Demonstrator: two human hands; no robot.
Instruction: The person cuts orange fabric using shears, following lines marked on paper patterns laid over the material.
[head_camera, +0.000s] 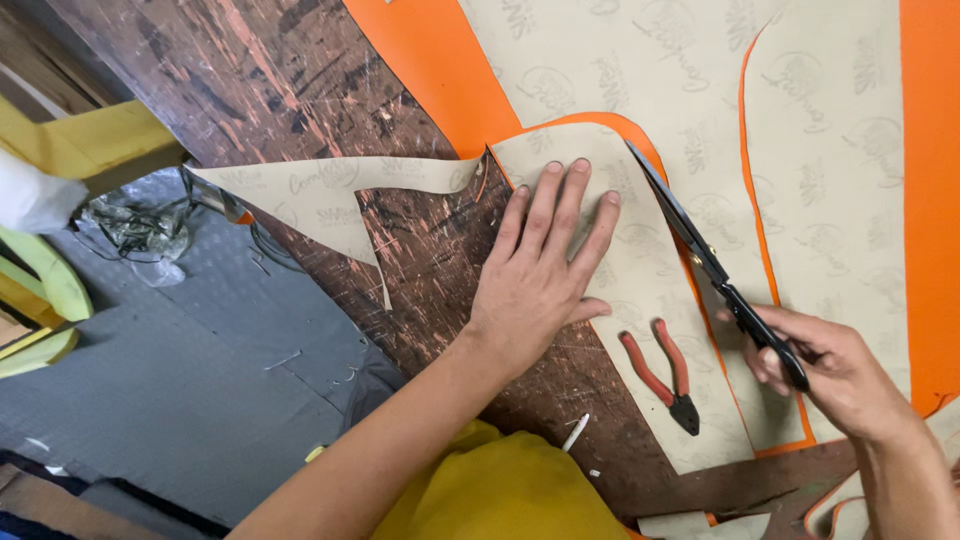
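My left hand (540, 270) lies flat, fingers spread, on a tan patterned sheet piece (640, 300) backed in orange. My right hand (830, 370) grips black scissors (690, 240) whose blades point up-left along the orange edge of that piece. A larger tan and orange sheet (830, 150) fills the upper right. Red-handled pliers (665, 375) rest on the tan piece between my hands. A cut tan strip (340, 195) hangs off the worn wooden table (300, 90) at the left.
A grey floor mat (180, 380) lies below the table edge at left, with crumpled clear plastic (135, 230) and yellow furniture (90, 145) nearby. A small white stick (576, 432) lies near the table's front edge. My yellow shirt (500, 490) shows at the bottom.
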